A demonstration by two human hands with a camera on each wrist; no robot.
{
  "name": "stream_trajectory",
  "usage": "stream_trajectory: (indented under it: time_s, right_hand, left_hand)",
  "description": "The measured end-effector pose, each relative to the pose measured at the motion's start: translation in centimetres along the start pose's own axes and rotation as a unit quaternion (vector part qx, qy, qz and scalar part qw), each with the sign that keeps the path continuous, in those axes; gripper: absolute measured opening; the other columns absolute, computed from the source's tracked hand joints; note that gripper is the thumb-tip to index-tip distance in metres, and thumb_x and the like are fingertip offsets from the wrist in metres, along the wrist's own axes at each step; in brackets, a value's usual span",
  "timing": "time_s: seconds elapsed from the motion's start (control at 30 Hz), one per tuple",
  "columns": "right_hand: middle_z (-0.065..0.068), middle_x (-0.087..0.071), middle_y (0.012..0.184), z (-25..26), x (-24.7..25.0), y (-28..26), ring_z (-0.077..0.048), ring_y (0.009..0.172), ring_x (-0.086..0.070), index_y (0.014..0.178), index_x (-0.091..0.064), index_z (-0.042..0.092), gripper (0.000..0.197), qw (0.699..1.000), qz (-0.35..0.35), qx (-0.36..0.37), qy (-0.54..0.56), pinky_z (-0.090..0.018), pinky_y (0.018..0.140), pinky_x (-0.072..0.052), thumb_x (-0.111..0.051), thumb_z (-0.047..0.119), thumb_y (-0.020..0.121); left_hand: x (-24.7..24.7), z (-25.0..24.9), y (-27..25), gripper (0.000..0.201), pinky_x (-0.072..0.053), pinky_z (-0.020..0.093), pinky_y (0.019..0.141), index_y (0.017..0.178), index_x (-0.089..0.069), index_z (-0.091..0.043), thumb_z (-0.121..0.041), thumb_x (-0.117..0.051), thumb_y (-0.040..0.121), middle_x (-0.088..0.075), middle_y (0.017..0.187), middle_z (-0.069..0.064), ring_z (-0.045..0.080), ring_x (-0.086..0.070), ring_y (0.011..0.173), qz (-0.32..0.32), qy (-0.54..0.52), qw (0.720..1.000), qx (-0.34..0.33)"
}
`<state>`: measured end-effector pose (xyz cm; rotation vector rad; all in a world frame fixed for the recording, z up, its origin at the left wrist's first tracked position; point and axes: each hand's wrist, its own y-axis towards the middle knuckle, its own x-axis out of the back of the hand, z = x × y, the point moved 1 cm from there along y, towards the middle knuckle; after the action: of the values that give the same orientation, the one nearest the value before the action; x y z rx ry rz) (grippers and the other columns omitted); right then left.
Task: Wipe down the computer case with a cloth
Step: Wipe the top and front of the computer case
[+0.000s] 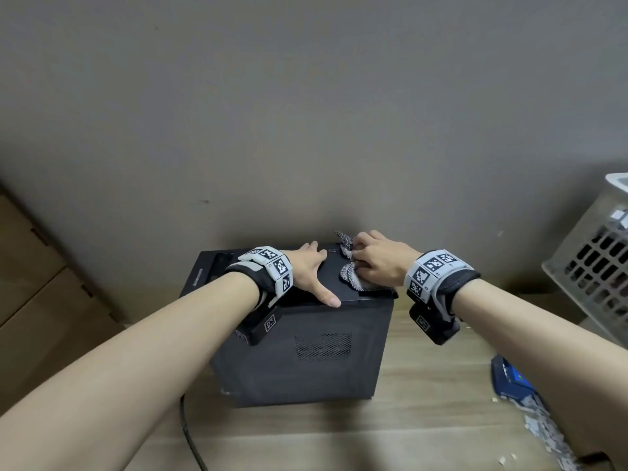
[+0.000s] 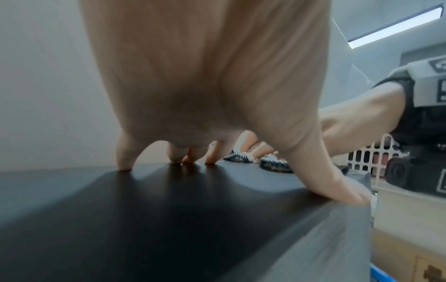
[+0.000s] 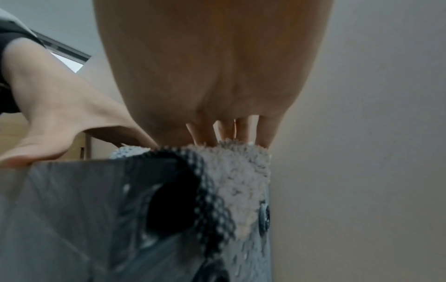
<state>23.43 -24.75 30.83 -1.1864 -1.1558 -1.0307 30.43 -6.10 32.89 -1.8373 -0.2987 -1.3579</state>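
A black computer case (image 1: 306,355) stands on a wooden surface against a wall. My left hand (image 1: 312,270) rests on its top with fingers spread, fingertips and thumb pressing the panel (image 2: 169,219). My right hand (image 1: 377,263) sits at the top's right rear corner, fingers curled into a bunched grey-and-white cloth (image 1: 350,278). In the right wrist view the cloth (image 3: 236,171) drapes over the case's edge (image 3: 72,209) under my fingers (image 3: 205,133). In the left wrist view the cloth (image 2: 272,162) lies just beyond my left thumb.
A grey plastic basket (image 1: 598,260) stands at the right. Cardboard boxes (image 1: 40,283) stand at the left. A black cable (image 1: 190,433) runs from the case's front left. A blue object (image 1: 513,379) and white scraps (image 1: 543,426) lie at the right front.
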Motion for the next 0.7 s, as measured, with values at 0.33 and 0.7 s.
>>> stream_trajectory:
  time_s: [0.33, 0.7]
  right_hand:
    - [0.022, -0.062, 0.105, 1.9, 0.7, -4.6, -0.017, 0.088, -0.057, 0.08, -0.07, 0.021, 0.024, 0.995, -0.035, 0.063, 0.074, -0.031, 0.067, -0.047, -0.054, 0.036, 0.069]
    - [-0.009, -0.062, 0.069, 1.2, 6.2, -6.3, -0.013, 0.062, -0.05, 0.071, -0.064, 0.0, 0.027, 0.939, -0.11, -0.027, 0.324, -0.04, 0.06, -0.047, -0.059, 0.025, 0.077]
  left_hand:
    - [-0.3, -0.2, -0.3, 0.128, -0.043, 0.048, 0.1, 0.121, -0.047, -0.01, -0.094, -0.056, 0.025, -0.041, 0.129, 0.008, 0.028, -0.043, 0.123, -0.003, 0.062, 0.998, -0.002]
    - [-0.2, -0.7, -1.2, 0.119, -0.036, 0.052, 0.108, 0.13, -0.042, -0.012, -0.086, -0.069, 0.04, -0.03, 0.146, 0.01, 0.031, -0.031, 0.138, -0.01, 0.043, 0.999, -0.019]
